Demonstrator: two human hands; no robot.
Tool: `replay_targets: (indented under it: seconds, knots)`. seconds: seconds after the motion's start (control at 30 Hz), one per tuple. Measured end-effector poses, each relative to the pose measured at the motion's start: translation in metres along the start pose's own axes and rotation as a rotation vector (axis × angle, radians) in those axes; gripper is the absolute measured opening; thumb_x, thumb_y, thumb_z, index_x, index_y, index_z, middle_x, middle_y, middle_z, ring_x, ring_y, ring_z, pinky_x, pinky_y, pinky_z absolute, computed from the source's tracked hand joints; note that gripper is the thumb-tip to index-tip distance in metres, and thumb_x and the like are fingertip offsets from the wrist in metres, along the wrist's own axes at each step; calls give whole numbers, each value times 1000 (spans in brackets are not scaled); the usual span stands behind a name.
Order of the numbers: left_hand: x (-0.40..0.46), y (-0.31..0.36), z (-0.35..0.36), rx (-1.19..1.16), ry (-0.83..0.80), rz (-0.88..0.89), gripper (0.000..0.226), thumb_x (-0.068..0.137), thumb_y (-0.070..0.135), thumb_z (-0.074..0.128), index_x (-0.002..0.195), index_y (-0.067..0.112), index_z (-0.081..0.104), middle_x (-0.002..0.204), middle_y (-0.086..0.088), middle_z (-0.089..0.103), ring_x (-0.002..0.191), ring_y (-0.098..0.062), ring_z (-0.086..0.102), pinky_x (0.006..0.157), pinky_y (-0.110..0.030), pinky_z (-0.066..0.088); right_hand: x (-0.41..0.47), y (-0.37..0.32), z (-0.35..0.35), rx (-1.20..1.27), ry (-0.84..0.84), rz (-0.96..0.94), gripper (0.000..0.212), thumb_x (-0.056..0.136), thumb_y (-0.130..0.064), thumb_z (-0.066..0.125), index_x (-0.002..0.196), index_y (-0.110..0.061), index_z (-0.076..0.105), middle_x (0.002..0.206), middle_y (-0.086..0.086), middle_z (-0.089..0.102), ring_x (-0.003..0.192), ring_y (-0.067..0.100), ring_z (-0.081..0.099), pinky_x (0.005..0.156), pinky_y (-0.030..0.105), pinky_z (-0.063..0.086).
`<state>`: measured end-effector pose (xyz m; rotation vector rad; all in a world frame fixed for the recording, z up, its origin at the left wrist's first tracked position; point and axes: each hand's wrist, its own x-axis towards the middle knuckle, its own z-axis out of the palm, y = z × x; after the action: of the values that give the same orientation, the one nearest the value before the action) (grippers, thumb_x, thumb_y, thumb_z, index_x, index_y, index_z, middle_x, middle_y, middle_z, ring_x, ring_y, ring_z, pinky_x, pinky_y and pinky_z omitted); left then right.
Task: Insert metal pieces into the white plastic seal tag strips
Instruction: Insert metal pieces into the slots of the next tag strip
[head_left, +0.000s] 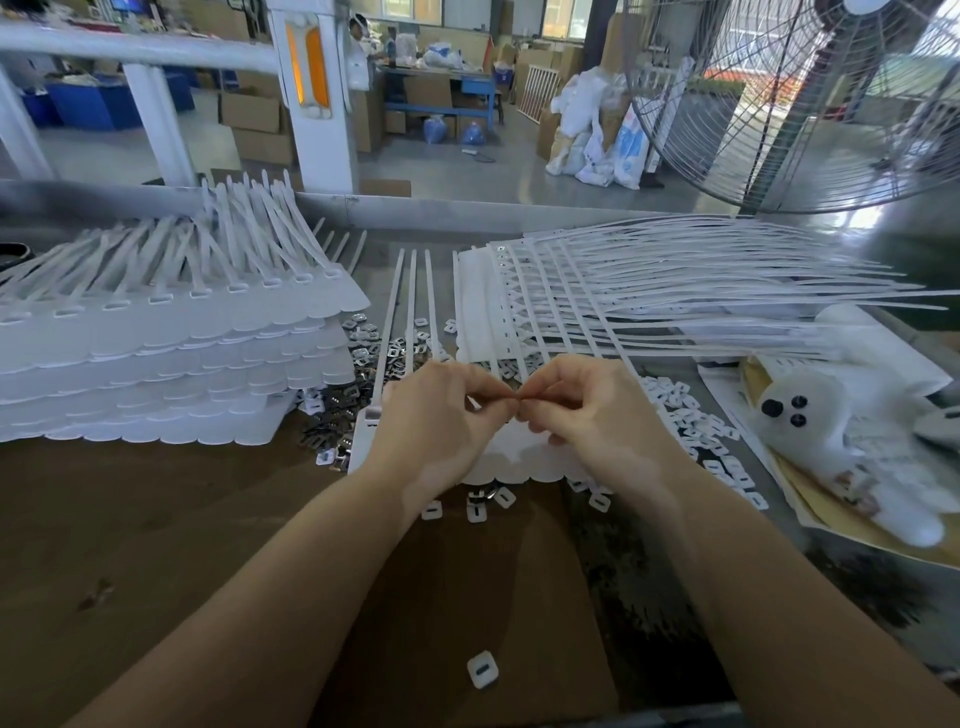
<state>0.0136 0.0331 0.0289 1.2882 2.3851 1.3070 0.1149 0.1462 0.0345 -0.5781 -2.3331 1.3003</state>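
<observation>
Looks like mid-batch to me. Both hands, left (441, 415) and right (587, 410), pinch fingertips together over the strip sheet (519, 452) on the table (156, 545); whatever's pinched is too small to tell. One big stack (156, 353) sits left, another fanned pile (675, 291) right. Loose metal pieces (363, 353) too many to count.

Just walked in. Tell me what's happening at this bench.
A person is assembling white plastic seal tags. Both hands meet over a sheet of joined tag strips on the table: the left hand and right hand pinch something small between their fingertips, too small to identify. Loose metal pieces and small white caps lie scattered around. A stack of strip sheets sits at the left, and another pile lies behind the hands.
</observation>
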Motion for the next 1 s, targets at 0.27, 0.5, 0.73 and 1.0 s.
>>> replay_targets:
  seconds: [0.27, 0.5, 0.73, 1.0]
  knots:
    - [9, -5, -2, -189, -131, -54, 7, 85, 20, 65, 82, 20, 71, 70, 12, 64, 69, 3, 55, 64, -9, 38, -1, 3, 0, 126, 14, 10, 9, 82, -7, 67, 83, -15, 67, 74, 3, 71, 67, 9, 65, 57, 16, 50]
    - [10, -2, 1, -198, -196, -114, 15, 90, 18, 57, 82, 13, 68, 76, -2, 64, 67, -5, 50, 56, -11, 35, -2, 3, -1, 215, 26, 83, 11, 80, -8, 70, 89, -13, 68, 76, 7, 72, 66, 11, 67, 56, 16, 49]
    - [9, 3, 8, -59, -143, -149, 17, 94, 22, 51, 85, 16, 65, 77, 1, 61, 70, -12, 51, 60, -25, 37, -4, -1, 1, 155, 78, 70, 10, 80, -7, 70, 83, -17, 70, 74, 2, 72, 66, 10, 68, 57, 18, 52]
    - [7, 7, 3, -285, -130, -242, 21, 92, 18, 53, 86, 5, 68, 70, 0, 58, 67, -12, 46, 61, -24, 34, -6, 0, 3, 77, 111, -98, 23, 84, -1, 63, 85, -23, 71, 71, -8, 70, 66, 5, 65, 59, 18, 53]
